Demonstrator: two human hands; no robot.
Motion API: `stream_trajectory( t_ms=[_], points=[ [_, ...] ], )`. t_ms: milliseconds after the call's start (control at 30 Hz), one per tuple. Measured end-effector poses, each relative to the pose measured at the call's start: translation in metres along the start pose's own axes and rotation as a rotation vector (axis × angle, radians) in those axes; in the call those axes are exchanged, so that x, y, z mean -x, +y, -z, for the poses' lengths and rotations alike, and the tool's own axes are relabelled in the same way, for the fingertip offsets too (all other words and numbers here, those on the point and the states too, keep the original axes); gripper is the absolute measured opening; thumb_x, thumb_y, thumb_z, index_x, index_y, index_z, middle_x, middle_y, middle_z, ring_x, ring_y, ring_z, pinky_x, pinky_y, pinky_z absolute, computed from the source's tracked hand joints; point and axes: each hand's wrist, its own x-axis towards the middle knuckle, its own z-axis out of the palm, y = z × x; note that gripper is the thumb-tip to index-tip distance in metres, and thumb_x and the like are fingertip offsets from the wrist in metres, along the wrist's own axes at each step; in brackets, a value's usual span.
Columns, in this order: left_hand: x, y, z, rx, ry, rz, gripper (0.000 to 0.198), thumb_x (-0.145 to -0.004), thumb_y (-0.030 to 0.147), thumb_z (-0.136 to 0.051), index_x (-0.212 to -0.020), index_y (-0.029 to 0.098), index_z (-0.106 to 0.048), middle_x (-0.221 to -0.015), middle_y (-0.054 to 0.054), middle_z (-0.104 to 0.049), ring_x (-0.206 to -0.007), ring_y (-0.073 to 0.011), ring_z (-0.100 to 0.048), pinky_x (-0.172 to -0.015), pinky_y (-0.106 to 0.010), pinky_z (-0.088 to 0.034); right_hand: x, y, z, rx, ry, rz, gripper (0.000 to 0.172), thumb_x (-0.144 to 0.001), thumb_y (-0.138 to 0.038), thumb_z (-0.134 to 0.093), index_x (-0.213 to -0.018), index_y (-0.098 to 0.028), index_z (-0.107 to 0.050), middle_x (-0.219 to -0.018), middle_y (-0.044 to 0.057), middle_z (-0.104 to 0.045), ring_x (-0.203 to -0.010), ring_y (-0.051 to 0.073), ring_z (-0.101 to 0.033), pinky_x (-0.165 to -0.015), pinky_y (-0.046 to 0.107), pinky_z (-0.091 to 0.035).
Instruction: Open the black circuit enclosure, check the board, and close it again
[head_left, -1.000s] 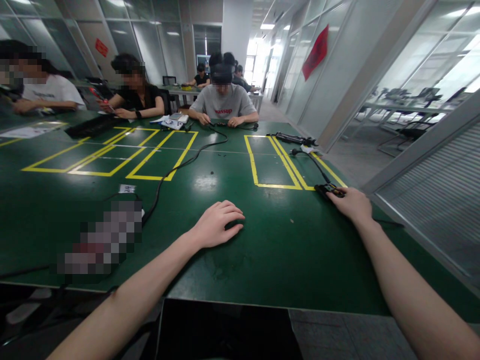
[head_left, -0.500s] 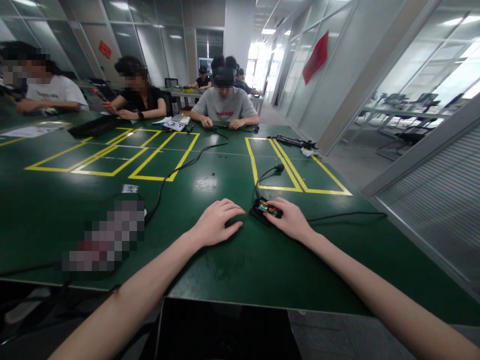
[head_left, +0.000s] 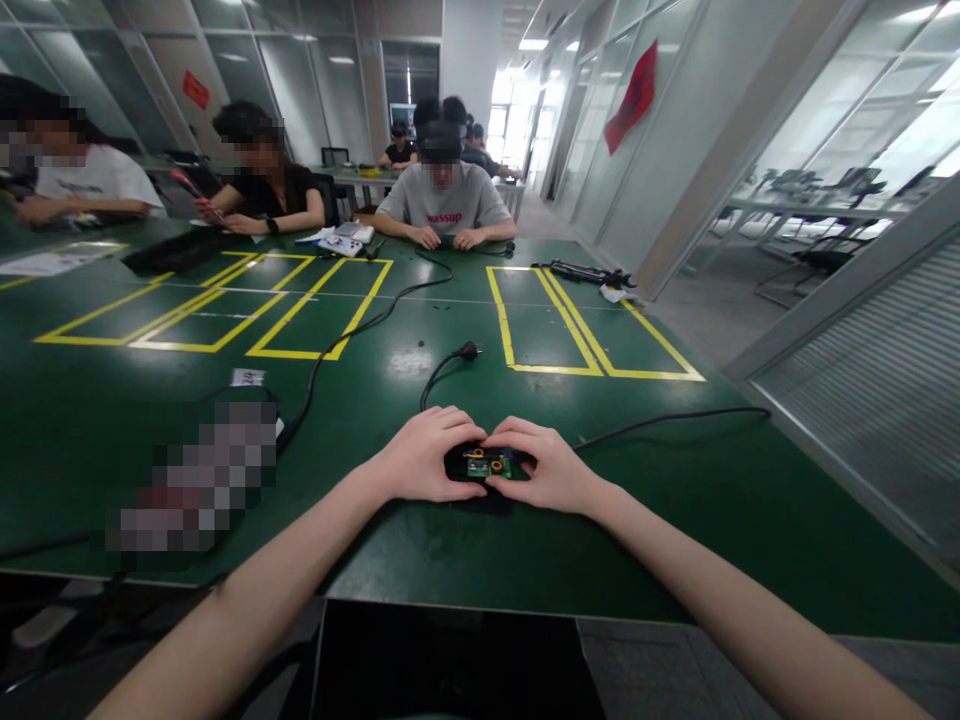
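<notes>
Left hand [head_left: 426, 456] and right hand [head_left: 553, 468] are clamped on opposite ends of the case [head_left: 456, 462], apparently to steady it while leaving the board [head_left: 487, 466] exposed between them.

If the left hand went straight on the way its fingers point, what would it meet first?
Most likely the right hand, directly opposite the left hand across the black device that both hold; whether the hands touch is hard to tell.
</notes>
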Motion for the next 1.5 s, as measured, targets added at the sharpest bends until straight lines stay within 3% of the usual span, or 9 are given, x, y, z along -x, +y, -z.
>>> stream_trajectory(
  t_ms=[300, 467, 600, 867, 933, 1067, 1167, 1500],
  points=[
    [0.001, 0.001, -0.001, -0.020, -0.011, 0.011, 0.034, -0.081, 0.043, -0.081, -0.103, 0.020, -0.071, -0.106, -0.006, -0.074, -0.102, -0.0246, -0.069, -0.087, -0.036, -0.052, 0.000, -0.006, 0.010, -0.004, 0.082, -0.026, 0.014, -0.085, -0.025, -0.074, -0.098, -0.020, -0.072, -0.095, 0.007, -0.072, -0.078, 0.018, -0.069, -0.064, 0.027, -0.055],
    [0.001, -0.002, -0.005, -0.121, -0.004, 0.099, 0.043, -0.080, 0.048, -0.081, -0.112, 0.020, -0.073, -0.128, -0.010, -0.071, -0.119, -0.0306, -0.065, -0.100, -0.045, -0.052, 0.000, -0.004, 0.004, -0.001, 0.140, -0.100, 0.014, -0.085, -0.027, -0.076, -0.097, -0.021, -0.072, -0.096, 0.007, -0.073, -0.082, 0.019, -0.069, -0.071, 0.030, -0.057],
    [0.002, -0.003, -0.006, -0.140, -0.018, 0.131, 0.056, -0.080, 0.052, -0.081, -0.125, 0.021, -0.069, -0.141, -0.013, -0.064, -0.127, -0.0331, -0.061, -0.104, -0.049, -0.052, -0.001, 0.003, 0.002, 0.036, 0.095, -0.157, 0.014, -0.086, -0.030, -0.078, -0.094, -0.021, -0.071, -0.096, 0.006, -0.072, -0.081, 0.019, -0.068, -0.072, 0.030, -0.057],
    [0.003, -0.006, -0.007, -0.089, 0.023, 0.085, 0.064, -0.080, 0.051, -0.082, -0.134, 0.021, -0.064, -0.142, -0.014, -0.063, -0.134, -0.0343, -0.056, -0.110, -0.052, -0.049, -0.001, 0.007, 0.019, 0.068, -0.026, -0.154, 0.013, -0.089, -0.026, -0.069, -0.102, -0.021, -0.070, -0.095, 0.005, -0.071, -0.073, 0.016, -0.064, -0.066, 0.029, -0.053],
    [0.002, -0.005, -0.007, -0.054, 0.052, 0.053, 0.056, -0.084, 0.046, -0.080, -0.132, 0.021, -0.064, -0.137, -0.013, -0.065, -0.130, -0.0323, -0.058, -0.108, -0.050, -0.050, -0.001, 0.008, 0.024, 0.053, -0.067, -0.155, 0.012, -0.090, -0.026, -0.067, -0.100, -0.021, -0.071, -0.094, 0.005, -0.071, -0.076, 0.017, -0.066, -0.069, 0.030, -0.054],
    [0.000, -0.006, -0.009, -0.021, 0.097, 0.053, 0.018, -0.097, 0.026, -0.063, -0.111, 0.020, -0.072, -0.113, -0.009, -0.071, -0.111, -0.0252, -0.064, -0.095, -0.042, -0.055, -0.001, 0.011, 0.028, 0.031, -0.120, -0.192, 0.011, -0.091, -0.027, -0.066, -0.096, -0.020, -0.072, -0.090, 0.005, -0.072, -0.076, 0.017, -0.067, -0.069, 0.029, -0.054],
    [0.000, -0.007, -0.010, -0.016, 0.096, 0.088, 0.014, -0.097, 0.021, -0.060, -0.100, 0.020, -0.074, -0.107, -0.008, -0.068, -0.103, -0.0225, -0.064, -0.090, -0.038, -0.056, -0.001, 0.012, 0.026, 0.040, -0.121, -0.190, 0.011, -0.091, -0.025, -0.065, -0.098, -0.020, -0.073, -0.090, 0.005, -0.072, -0.076, 0.017, -0.065, -0.068, 0.029, -0.053],
    [0.000, -0.004, -0.004, 0.077, 0.036, 0.135, 0.010, -0.094, 0.020, -0.059, -0.089, 0.019, -0.067, -0.099, -0.005, -0.062, -0.090, -0.0182, -0.065, -0.079, -0.030, -0.053, -0.001, 0.011, 0.024, 0.108, -0.115, -0.164, 0.005, -0.091, -0.024, -0.067, -0.092, -0.020, -0.071, -0.084, 0.002, -0.065, -0.068, 0.014, -0.060, -0.062, 0.027, -0.048]
  ],
)
